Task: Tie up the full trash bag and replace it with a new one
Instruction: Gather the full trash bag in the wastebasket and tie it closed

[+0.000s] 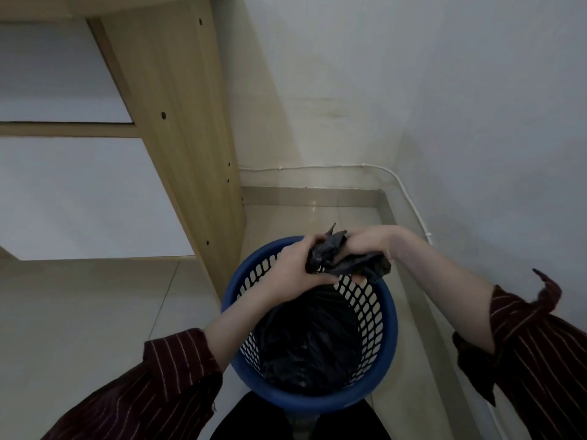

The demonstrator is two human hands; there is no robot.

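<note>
The bag (311, 338) sat inside the bin (390, 315). Its body filled the well, and its neck (330, 254) was drawn up above the bin's far rim. The step in hand was judged to be the tie-up: the mouth was bunched, but no finished knot could be made out. No new bag was in view, so the replacement step was judged not yet begun.

The left hand (295, 265) gripped the neck from the left, with its fingers curled round the bunched film. The right hand (368, 241) gripped the other part of the neck, fingers closed on a loose flap that hung over the far-right rim. The two hands were close together, with only the film between them.

The next move was judged to call for crossing the two held ends and pulling them tight in opposite directions. Tension would need to be even, since thin film could tear. The bag would then need a straight lift clear of the rim, as the bin's mesh wall could snag it.

The bin stood on the floor (95, 312) near the corner where two walls met. A wooden panel (178, 122) rose just beside its left edge.
</note>
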